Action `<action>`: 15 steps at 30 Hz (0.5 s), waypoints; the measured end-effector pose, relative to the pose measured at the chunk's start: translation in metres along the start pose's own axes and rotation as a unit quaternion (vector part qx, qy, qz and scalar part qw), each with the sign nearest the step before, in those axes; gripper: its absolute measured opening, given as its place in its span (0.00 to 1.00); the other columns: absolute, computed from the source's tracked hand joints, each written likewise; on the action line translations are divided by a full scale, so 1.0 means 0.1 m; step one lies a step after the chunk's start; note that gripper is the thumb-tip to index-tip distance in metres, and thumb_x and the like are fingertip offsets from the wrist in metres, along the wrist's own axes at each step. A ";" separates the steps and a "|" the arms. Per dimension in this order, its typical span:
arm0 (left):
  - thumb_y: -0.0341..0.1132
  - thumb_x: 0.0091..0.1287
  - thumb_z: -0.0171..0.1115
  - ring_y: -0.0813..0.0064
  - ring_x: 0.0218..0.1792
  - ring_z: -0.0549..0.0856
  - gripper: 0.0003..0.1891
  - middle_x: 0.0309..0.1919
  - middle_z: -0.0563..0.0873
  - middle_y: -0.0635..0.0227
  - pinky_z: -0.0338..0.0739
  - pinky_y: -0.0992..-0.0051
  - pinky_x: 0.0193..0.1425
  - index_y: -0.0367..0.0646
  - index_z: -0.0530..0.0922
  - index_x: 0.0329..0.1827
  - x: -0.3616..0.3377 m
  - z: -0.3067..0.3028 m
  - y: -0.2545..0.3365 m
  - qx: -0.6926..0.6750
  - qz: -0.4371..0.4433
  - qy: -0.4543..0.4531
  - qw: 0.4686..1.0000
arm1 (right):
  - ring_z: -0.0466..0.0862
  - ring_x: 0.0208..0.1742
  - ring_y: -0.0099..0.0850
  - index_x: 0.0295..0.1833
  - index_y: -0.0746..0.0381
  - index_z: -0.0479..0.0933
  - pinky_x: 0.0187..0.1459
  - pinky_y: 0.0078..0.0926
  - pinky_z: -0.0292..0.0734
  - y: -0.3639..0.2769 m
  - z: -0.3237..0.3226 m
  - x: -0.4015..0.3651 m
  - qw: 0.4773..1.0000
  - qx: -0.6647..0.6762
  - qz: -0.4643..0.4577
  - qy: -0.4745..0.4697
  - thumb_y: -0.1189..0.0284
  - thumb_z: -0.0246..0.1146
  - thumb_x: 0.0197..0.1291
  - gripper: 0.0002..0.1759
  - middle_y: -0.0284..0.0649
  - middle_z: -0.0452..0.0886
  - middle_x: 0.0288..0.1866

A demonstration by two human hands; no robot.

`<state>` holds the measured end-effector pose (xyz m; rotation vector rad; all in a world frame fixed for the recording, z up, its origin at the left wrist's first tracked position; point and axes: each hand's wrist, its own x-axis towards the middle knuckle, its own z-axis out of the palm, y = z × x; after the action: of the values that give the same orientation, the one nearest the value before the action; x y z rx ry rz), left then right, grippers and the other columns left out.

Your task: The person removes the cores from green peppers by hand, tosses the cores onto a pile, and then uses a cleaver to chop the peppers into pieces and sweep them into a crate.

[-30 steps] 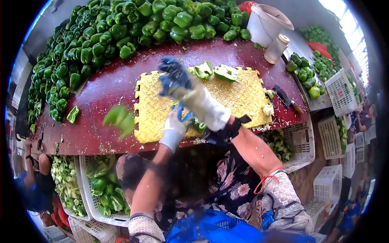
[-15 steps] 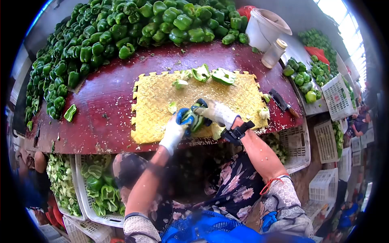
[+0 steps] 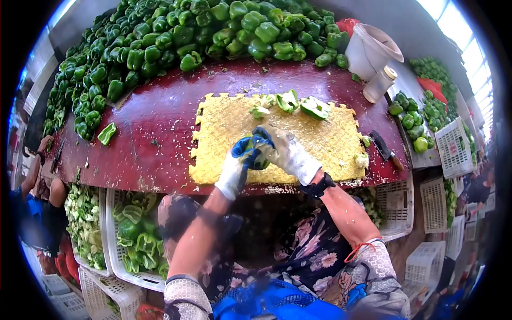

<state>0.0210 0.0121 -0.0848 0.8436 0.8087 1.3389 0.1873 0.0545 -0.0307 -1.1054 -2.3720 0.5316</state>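
Note:
Over the front part of the yellow foam mat, my two gloved hands meet around a green bell pepper, mostly hidden by the fingers. My left hand, in a white glove with blue fingertips, is closed on the pepper from the left. From the right and above, my right hand has its fingers closed at the top of the same pepper. Cut pepper halves, one hollow and one with pale flesh showing, lie at the mat's back edge beside pale core pieces.
Whole green peppers are heaped along the back of the red table. A knife lies right of the mat. A white bucket and a jar stand behind. Crates of cut peppers and cores sit below left.
The right hand's fingers have shifted over the top of the pepper, covering more of it. A pale scrap beside the hands is no longer visible. The camera view has shifted slightly.

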 end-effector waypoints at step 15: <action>0.44 0.73 0.57 0.71 0.25 0.82 0.11 0.35 0.83 0.67 0.80 0.71 0.23 0.50 0.72 0.50 0.00 0.06 0.04 -0.051 -0.118 0.099 0.987 | 0.82 0.42 0.40 0.69 0.61 0.67 0.42 0.35 0.79 -0.13 0.15 0.09 0.978 -0.178 -0.053 0.094 0.55 0.66 0.62 0.35 0.44 0.79 0.44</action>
<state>0.0239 0.0119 -0.0785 0.5209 0.9553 1.2529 0.1659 0.0516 -0.0336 -1.1120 -2.3953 -0.0397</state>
